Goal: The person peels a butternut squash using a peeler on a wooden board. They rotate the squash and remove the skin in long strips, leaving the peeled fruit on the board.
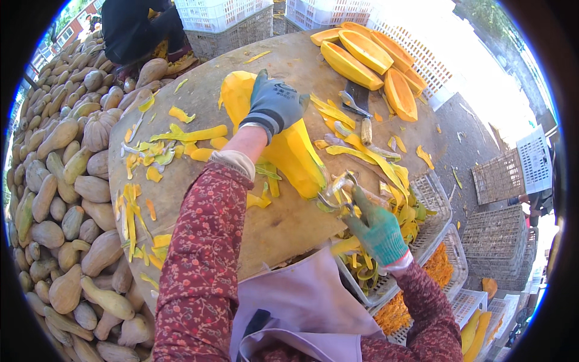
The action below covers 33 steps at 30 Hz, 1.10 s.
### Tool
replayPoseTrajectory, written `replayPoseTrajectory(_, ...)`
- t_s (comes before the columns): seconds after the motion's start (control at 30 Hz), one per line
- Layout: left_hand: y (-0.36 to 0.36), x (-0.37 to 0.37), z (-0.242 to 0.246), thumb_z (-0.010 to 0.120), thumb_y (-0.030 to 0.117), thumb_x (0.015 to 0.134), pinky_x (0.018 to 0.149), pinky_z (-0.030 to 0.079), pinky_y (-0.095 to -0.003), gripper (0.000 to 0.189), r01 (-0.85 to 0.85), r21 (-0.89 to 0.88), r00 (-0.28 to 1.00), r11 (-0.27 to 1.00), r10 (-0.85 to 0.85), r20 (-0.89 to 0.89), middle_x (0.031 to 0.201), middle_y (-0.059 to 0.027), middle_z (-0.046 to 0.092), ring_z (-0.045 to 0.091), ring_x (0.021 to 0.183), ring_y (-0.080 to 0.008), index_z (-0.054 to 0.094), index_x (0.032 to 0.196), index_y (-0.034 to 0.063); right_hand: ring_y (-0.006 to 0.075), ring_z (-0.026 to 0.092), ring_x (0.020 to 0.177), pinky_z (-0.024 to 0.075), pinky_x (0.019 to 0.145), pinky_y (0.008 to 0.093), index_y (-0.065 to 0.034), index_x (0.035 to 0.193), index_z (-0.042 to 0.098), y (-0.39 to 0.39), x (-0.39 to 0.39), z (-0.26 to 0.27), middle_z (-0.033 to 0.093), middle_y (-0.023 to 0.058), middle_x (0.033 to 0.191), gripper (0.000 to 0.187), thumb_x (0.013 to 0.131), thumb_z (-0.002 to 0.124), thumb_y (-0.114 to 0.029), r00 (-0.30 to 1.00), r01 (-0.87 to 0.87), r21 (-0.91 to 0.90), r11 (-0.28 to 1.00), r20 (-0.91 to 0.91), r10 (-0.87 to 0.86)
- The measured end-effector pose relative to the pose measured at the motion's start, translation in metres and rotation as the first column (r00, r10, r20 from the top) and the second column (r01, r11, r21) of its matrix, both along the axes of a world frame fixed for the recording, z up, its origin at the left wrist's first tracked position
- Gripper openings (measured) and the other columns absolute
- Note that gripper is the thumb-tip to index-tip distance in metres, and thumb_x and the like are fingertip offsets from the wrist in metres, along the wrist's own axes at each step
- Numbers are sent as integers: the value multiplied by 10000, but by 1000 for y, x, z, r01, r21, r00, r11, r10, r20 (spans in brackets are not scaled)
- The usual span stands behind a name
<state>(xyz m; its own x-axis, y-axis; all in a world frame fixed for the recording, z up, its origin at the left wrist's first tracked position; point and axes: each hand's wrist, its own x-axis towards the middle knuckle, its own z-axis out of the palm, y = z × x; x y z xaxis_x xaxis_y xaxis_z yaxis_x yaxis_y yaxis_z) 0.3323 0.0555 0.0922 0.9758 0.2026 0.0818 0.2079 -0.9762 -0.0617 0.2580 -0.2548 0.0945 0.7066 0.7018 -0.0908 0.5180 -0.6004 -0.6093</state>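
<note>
A mostly peeled long yellow squash [289, 158] lies across the wooden tabletop [276, 235]. My left hand [277, 102], in a grey coated glove, grips its upper part from above. A little green rind remains at the near end. There my right hand [377, 228], in a green knit glove, holds a metal peeler [334, 194] whose head is at or close to that end. Motion blur hides whether the blade touches. Beyond the right hand lie long yellow peel strips [377, 158], a wooden-handled knife [366, 132] and a second metal peeler [354, 104].
Hollowed squash halves [355, 68] are stacked at the table's far right. Unpeeled squashes [59, 181] form a large heap to the left. A plastic crate [434, 199] of peels and orange pulp [438, 267] stand at the right edge. Behind the table, a person [135, 34] is near stacked crates [226, 40].
</note>
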Motion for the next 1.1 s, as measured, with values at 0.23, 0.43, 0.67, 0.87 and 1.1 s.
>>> replayPoseTrajectory(0.23,-8,-1,-7,334,433,1031,1156,241,-519,517,23,44,1000,999,-24,14,1107,-100,717,637,1117,-261,754,1021,131,375,656,756,513,651,428,-46,1394,518,78,50,-43,650,225,854,592,901,669,-335,976,-124,-1,992,178,122)
replayPoseTrajectory(0.43,3,-15,-12,396,447,1015,1153,250,-516,471,-2,20,994,1000,0,113,1099,-85,719,606,1179,-231,752,989,140,349,656,732,515,633,430,-69,1395,542,-6,0,-49,652,180,815,610,879,704,-351,989,-62,-60,996,132,69)
replayPoseTrajectory(0.67,2,-11,-10,439,445,990,1157,231,-539,401,7,33,999,999,-9,46,1128,-36,722,603,1185,-211,763,1030,213,293,636,672,501,584,391,-114,1404,558,-1,-14,-55,610,141,793,631,850,753,-345,947,-26,42,999,321,11)
replayPoseTrajectory(0.87,-1,2,-6,434,460,986,1160,230,-532,420,0,84,1000,996,1,-10,1139,-59,720,623,1150,-218,766,1042,209,308,627,678,500,581,409,-130,1383,581,18,-6,-104,593,131,790,620,829,778,-328,883,-14,175,985,464,-70)
replayPoseTrajectory(1.1,-2,-1,-13,425,448,995,1160,242,-522,424,14,92,999,996,-17,28,1097,-64,720,627,1125,-221,764,1038,197,286,632,681,514,597,392,-95,1402,553,-32,-35,-89,625,125,824,631,839,763,-288,957,96,105,990,266,-121)
